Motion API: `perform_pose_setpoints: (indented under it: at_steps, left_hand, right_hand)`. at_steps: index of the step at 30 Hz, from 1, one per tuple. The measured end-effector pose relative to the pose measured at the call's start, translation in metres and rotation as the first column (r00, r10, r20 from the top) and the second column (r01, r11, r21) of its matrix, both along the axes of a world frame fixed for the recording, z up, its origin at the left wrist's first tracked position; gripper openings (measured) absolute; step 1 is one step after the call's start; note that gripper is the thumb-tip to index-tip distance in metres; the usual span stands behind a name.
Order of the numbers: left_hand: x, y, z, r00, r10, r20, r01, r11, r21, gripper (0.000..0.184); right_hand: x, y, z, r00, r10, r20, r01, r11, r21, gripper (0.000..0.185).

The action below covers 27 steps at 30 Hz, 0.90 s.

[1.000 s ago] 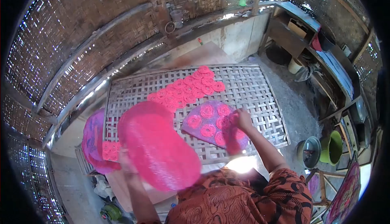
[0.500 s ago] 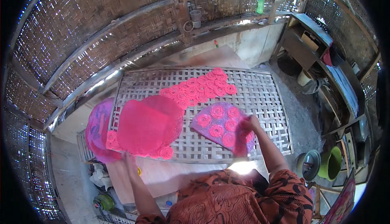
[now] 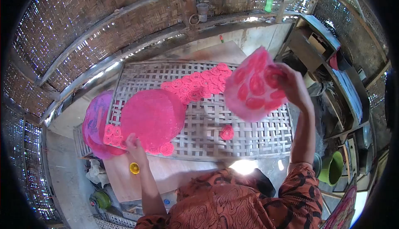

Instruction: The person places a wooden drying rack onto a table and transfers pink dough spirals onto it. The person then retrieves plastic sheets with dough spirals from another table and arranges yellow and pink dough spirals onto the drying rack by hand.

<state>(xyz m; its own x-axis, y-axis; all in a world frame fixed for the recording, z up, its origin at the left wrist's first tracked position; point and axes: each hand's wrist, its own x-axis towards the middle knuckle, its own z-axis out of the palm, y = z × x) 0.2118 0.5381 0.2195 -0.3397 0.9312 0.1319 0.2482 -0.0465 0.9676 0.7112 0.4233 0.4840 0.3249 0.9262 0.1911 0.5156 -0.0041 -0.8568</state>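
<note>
My right hand (image 3: 291, 85) is raised over the right side of a woven bamboo tray (image 3: 203, 133). It grips the edge of a thin, see-through plastic sheet (image 3: 235, 102), with several pink coiled discs (image 3: 256, 85) on it. On the slats below lies one loose pink coil (image 3: 226, 132). Round pink sheets (image 3: 151, 117) rest on the tray's left half, and my left hand (image 3: 135, 146) is at their lower edge, fingers apart. Overlapping pink coils (image 3: 195, 81) cover the back of the tray; more coils (image 3: 112, 135) show at its left edge.
Purple-pink round sheets (image 3: 96, 123) hang over the tray's left side. A yellow round object (image 3: 134, 168) lies on the board (image 3: 120, 183) in front. A wooden shelf (image 3: 309, 56) and green tub (image 3: 331, 168) stand right. A green bottle (image 3: 269, 2) is on the wall ledge.
My right hand has lifted the plastic sheet with its coils up and to the right; a single coil now shows on the slats. My left hand has moved slightly up onto the pink sheets' edge.
</note>
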Motion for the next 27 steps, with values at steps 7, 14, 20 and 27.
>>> perform_pose_setpoints:
  at_steps: [7, 14, 20, 27]
  left_hand:
    - [0.104, -0.035, -0.011, 0.696, -0.577, 0.426, 0.669, 0.738, -0.094, 0.043]
    - [0.173, -0.083, -0.034, 0.425, -0.437, 0.793, 0.879, 0.409, -0.245, 0.045]
    - [0.140, -0.083, -0.034, 0.417, -0.280, 0.865, 0.760, 0.629, -0.162, 0.033]
    - [0.105, -0.099, -0.098, 0.738, -0.334, 0.587, 0.659, 0.548, -0.516, 0.021]
  right_hand:
    - [-0.011, 0.009, 0.005, 0.982, 0.023, 0.185, -0.033, 0.998, 0.048, 0.031]
    - [-0.029, 0.030, -0.058, 0.957, 0.114, -0.266, -0.091, 0.991, 0.097, 0.035]
    - [-0.020, 0.015, -0.168, 0.878, -0.030, -0.477, -0.056, 0.985, -0.164, 0.039]
    - [-0.018, -0.014, -0.338, 0.970, -0.056, 0.236, 0.151, 0.899, -0.410, 0.032]
